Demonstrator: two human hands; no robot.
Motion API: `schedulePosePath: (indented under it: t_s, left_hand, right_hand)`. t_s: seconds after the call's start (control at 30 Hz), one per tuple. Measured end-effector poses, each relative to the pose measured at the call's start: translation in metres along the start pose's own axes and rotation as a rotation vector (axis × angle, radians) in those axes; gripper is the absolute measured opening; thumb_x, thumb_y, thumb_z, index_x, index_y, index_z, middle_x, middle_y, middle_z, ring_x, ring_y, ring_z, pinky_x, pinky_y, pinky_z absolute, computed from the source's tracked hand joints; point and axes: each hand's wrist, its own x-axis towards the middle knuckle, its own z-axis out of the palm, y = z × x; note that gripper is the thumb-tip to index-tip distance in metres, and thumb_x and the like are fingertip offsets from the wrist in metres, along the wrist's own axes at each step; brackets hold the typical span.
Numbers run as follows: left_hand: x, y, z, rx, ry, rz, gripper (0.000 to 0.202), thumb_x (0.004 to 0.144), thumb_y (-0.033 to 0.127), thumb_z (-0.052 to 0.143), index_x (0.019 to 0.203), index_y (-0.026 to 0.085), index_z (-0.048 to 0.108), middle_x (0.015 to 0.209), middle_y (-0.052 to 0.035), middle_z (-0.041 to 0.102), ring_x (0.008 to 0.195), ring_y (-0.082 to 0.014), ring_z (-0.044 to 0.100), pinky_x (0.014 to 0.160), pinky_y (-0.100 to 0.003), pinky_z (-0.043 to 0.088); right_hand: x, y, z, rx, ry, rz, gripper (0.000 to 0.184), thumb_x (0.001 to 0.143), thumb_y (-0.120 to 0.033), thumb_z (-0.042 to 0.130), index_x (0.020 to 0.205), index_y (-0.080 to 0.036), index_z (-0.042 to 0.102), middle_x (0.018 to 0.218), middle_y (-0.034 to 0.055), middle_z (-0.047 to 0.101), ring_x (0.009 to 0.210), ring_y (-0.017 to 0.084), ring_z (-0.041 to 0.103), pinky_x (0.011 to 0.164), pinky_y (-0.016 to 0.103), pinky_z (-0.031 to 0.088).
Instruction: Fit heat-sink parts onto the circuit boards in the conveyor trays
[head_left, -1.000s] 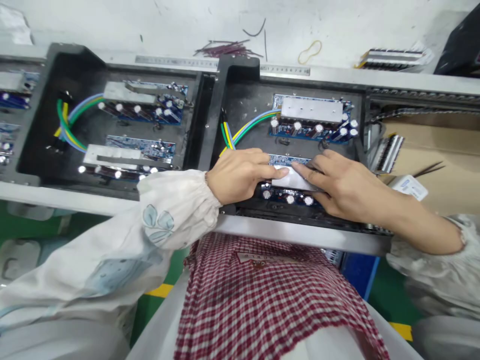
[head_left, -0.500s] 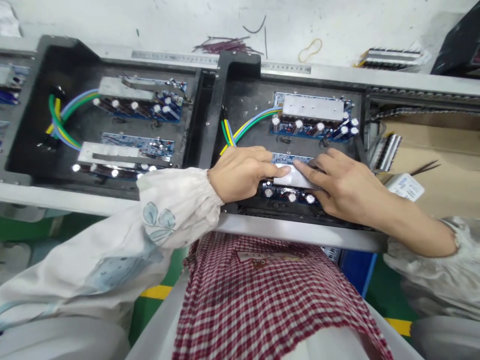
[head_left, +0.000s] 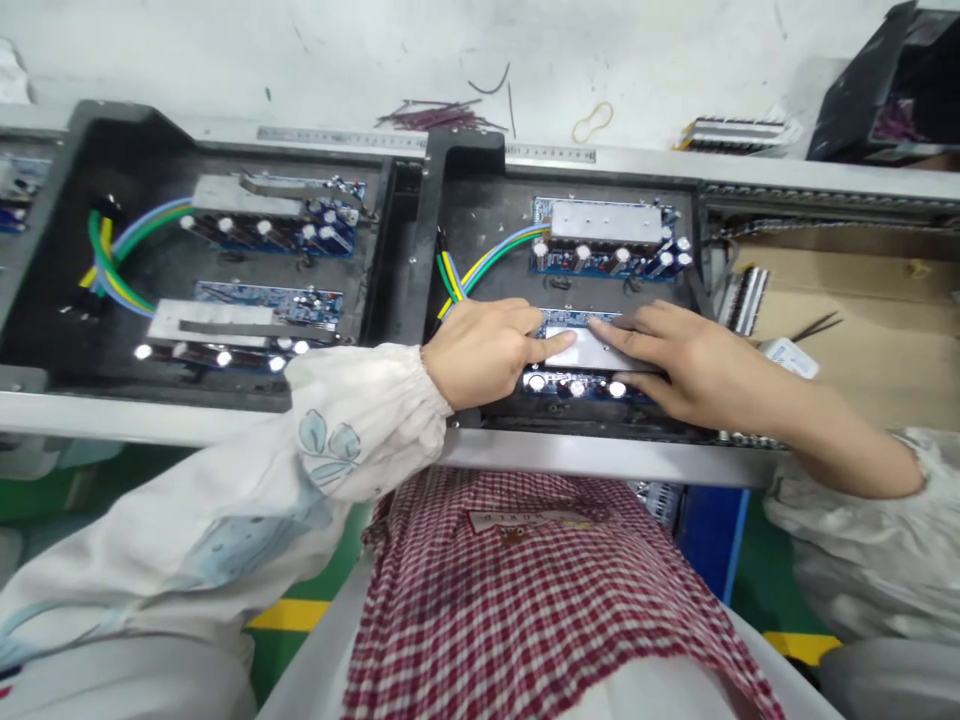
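My left hand (head_left: 487,352) grips the left end of a blue circuit board (head_left: 574,319), its thumb lying on the flat silver heatsink (head_left: 589,349). From the other side my right hand (head_left: 690,365) holds the same board, fingers on the heatsink and thumb low by the round capacitors (head_left: 577,388). The board lies in the near part of a black tray (head_left: 491,210); its right end is hidden under my right hand. Behind it in that tray is a second board with a silver heatsink (head_left: 607,221), wired with blue, yellow and green cables (head_left: 487,265).
To the left, another black tray (head_left: 45,290) holds two similar boards with dark strips across their heatsinks. A steel ruler (head_left: 337,140), purple tubing pieces (head_left: 442,116) and a rubber band (head_left: 592,122) lie behind. Cardboard (head_left: 847,300) and a white box (head_left: 787,358) are at the right.
The view has shifted slightly. My right thumb shows more clearly beside the capacitors; both hands keep their hold on the near board, which stays in place.
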Motion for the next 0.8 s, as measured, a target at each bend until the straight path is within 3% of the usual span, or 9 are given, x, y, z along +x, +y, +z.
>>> schedulePosePath:
  t_s: [0.2,0.33,0.47,0.67,0.8]
  left_hand:
    - [0.003,-0.001,0.000,0.043,0.010,0.026,0.036,0.095,0.025,0.037,0.124,0.034,0.057,0.069,-0.0006,0.055,0.067,-0.0153,0.049,0.054,-0.030,0.019]
    - [0.003,0.000,-0.002,0.068,0.016,0.057,0.036,0.096,0.024,0.033,0.120,0.027,0.060,0.068,-0.0018,0.056,0.067,-0.0149,0.050,0.054,-0.030,0.021]
    - [0.006,-0.003,-0.003,0.114,-0.011,0.137,0.039,0.096,0.020,0.029,0.121,0.022,0.059,0.066,-0.0025,0.056,0.068,-0.0146,0.053,0.053,-0.031,0.020]
    - [0.008,-0.014,-0.001,0.104,0.065,0.286,0.038,0.097,0.021,0.027,0.120,0.018,0.058,0.067,-0.0029,0.057,0.067,-0.0145,0.054,0.052,-0.031,0.025]
    - [0.008,-0.016,0.001,0.108,0.073,0.311,0.038,0.096,0.022,0.028,0.120,0.016,0.058,0.066,-0.0031,0.057,0.066,-0.0147,0.053,0.051,-0.031,0.026]
  right_hand:
    - [0.002,0.001,0.000,-0.102,0.006,-0.046,0.048,0.088,-0.019,0.042,0.131,-0.001,0.050,0.090,0.0148,0.058,0.083,0.025,0.048,0.070,0.036,0.045]
    - [0.006,-0.002,-0.004,-0.158,-0.044,-0.040,0.047,0.087,-0.018,0.042,0.131,-0.002,0.051,0.087,0.0140,0.058,0.083,0.024,0.047,0.068,0.033,0.041]
    - [0.006,-0.004,-0.005,-0.194,-0.063,-0.012,0.046,0.088,-0.020,0.042,0.131,-0.005,0.050,0.088,0.0127,0.058,0.083,0.023,0.046,0.064,0.030,0.036]
    - [0.006,-0.006,-0.006,-0.250,-0.062,-0.021,0.046,0.089,-0.021,0.042,0.131,-0.005,0.051,0.085,0.0129,0.057,0.081,0.024,0.046,0.060,0.030,0.031]
    - [0.007,-0.006,-0.009,-0.265,-0.063,-0.036,0.044,0.089,-0.021,0.042,0.129,-0.006,0.053,0.083,0.0128,0.055,0.079,0.023,0.045,0.058,0.030,0.028]
